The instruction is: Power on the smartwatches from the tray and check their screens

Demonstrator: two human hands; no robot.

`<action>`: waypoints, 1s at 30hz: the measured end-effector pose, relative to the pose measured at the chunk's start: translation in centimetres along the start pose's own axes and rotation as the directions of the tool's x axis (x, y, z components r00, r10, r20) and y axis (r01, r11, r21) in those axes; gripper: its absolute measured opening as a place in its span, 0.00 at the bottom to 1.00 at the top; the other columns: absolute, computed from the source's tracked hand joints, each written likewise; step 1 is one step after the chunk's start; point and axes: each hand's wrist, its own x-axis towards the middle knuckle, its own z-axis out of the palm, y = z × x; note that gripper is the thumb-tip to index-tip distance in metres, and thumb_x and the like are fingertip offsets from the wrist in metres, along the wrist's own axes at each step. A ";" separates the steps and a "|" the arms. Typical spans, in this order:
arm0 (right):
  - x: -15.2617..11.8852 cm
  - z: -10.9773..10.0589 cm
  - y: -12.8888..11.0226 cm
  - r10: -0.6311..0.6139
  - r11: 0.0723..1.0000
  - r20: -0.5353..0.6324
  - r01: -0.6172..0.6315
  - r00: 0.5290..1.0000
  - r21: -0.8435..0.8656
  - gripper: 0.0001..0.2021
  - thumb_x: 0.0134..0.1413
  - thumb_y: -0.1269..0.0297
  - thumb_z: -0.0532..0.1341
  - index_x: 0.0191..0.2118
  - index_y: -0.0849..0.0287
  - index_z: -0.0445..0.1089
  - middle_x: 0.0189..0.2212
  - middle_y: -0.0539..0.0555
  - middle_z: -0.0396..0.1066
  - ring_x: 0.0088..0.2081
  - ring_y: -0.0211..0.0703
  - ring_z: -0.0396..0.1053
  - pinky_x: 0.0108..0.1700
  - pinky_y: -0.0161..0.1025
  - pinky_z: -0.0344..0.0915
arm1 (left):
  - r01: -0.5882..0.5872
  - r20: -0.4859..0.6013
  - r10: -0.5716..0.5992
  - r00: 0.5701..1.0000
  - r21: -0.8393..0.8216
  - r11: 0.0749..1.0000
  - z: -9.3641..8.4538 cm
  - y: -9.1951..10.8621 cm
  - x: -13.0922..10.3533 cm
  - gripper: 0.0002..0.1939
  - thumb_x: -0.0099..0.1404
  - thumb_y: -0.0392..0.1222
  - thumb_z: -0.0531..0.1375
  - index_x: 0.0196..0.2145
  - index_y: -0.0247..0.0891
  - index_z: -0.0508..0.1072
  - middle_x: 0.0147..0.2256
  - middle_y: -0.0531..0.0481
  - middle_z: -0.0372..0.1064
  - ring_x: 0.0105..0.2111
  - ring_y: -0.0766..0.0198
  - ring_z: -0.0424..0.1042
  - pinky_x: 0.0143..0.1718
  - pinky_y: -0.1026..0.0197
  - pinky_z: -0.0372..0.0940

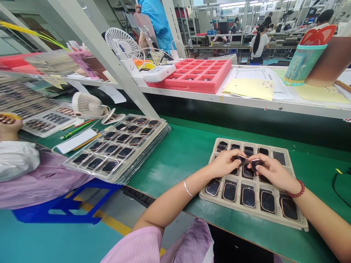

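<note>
Over a beige compartment tray [298, 219], both of my hands are close together with fingers pinched. Between the fingertips of my left hand [225, 162] is a small dark watch face [240, 158] with a metallic rim, tilted. A second dark watch face [256, 164] with a gold-coloured rim is in the grip of my right hand [271, 170], its glossy side up. Below them, several similar watch faces [248, 197] lie in the tray's compartments. My fingers hide part of the middle rows.
Left on the green table [186, 146] stands a stack of clear trays [131, 155] holding watch faces. A small fan [87, 105] is behind it. A white shelf [246, 100] carries a pink foam tray [216, 86]. A co-worker's sleeve [18, 160] shows at far left.
</note>
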 end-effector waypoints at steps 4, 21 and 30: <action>0.0 0.0 0.1 0.006 1.000 0.009 -0.006 1.000 -0.003 0.12 0.58 0.69 0.52 0.47 0.57 0.64 0.37 0.55 0.72 0.31 0.42 0.67 0.34 0.40 0.66 | -0.002 -0.001 0.002 1.000 -0.014 1.000 0.0 0.0 0.0 0.15 0.61 0.34 0.51 0.45 0.37 0.70 0.35 0.49 0.71 0.28 0.69 0.68 0.30 0.66 0.63; 0.1 -0.1 0.4 0.013 1.000 0.010 -0.013 1.000 0.003 0.13 0.58 0.67 0.53 0.49 0.57 0.64 0.38 0.56 0.73 0.34 0.44 0.67 0.35 0.42 0.65 | 0.009 -0.002 -0.009 1.000 -0.001 1.000 0.1 -0.2 0.0 0.16 0.61 0.34 0.51 0.46 0.37 0.70 0.38 0.49 0.72 0.27 0.70 0.68 0.30 0.67 0.63; 0.1 0.0 0.3 0.014 1.000 0.012 -0.014 1.000 0.011 0.12 0.58 0.68 0.53 0.48 0.57 0.64 0.38 0.56 0.72 0.32 0.43 0.66 0.35 0.42 0.65 | -0.003 -0.007 0.003 1.000 0.001 1.000 0.0 -0.1 0.0 0.16 0.61 0.34 0.52 0.46 0.37 0.70 0.37 0.49 0.72 0.27 0.70 0.68 0.30 0.66 0.63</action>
